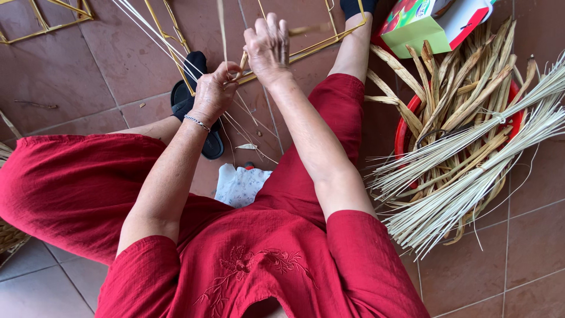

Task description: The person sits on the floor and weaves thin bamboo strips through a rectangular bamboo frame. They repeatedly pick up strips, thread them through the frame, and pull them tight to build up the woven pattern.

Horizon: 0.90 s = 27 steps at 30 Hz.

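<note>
Both hands work pale straw on a yellow wire frame.

The left hand [213, 91] has its fingers pinched shut on thin straws [176, 50] that fan away up-left of them. The right hand [268, 44], just beside it, curls its fingers closed around the frame [312, 50]. Well right of the fingers, a red basin [404, 132] holds straw bundles [465, 159].
</note>
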{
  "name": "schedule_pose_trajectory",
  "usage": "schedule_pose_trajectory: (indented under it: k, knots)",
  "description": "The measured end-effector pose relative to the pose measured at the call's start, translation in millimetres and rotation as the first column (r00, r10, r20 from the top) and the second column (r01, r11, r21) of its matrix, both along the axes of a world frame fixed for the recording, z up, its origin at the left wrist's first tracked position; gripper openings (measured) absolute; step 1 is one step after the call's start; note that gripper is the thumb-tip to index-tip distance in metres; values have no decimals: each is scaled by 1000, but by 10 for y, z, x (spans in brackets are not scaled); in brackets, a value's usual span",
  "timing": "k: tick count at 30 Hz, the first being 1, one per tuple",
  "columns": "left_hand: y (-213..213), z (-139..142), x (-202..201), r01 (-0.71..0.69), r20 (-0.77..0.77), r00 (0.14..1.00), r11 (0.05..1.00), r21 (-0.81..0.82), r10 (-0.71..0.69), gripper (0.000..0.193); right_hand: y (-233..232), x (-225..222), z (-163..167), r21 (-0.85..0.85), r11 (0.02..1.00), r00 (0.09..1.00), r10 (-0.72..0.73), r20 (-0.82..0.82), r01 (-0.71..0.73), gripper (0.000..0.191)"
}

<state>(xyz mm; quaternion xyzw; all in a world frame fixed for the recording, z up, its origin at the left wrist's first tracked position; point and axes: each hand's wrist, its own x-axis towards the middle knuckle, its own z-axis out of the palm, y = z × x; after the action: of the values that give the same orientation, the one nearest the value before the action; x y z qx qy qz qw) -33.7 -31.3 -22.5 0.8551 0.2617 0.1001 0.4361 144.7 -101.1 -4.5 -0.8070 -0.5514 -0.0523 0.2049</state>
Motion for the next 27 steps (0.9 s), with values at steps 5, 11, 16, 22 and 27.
schedule_pose_trajectory:
  k: [5, 11, 16, 22, 27]
  knots:
    - [-1, -43, 80, -23, -69, 997, 1000, -5, 22, 19, -122, -80, 2, 283, 959, 986, -44, 159, -3, 29]
    - [76, 28, 222, -28, -250, 968, 973, -229, -31, 20, -746, -401, -167, 90, 994, 934, -31, -355, 67, 10]
    - [53, 140, 203, -144, -270, 961, 940, -310, 58, 20, -927, -503, -366, 12, 999, 895, -32, -446, 41, 10]
    - [-267, 64, -123, -352, 146, 923, 935, -50, 356, 25, -932, -345, -428, -101, 994, 432, -111, -895, 47, 19]
    - [-327, -41, -60, -300, -187, 949, 913, -278, 255, 14, -826, -368, -294, -216, 974, 324, -226, -919, 65, 17]
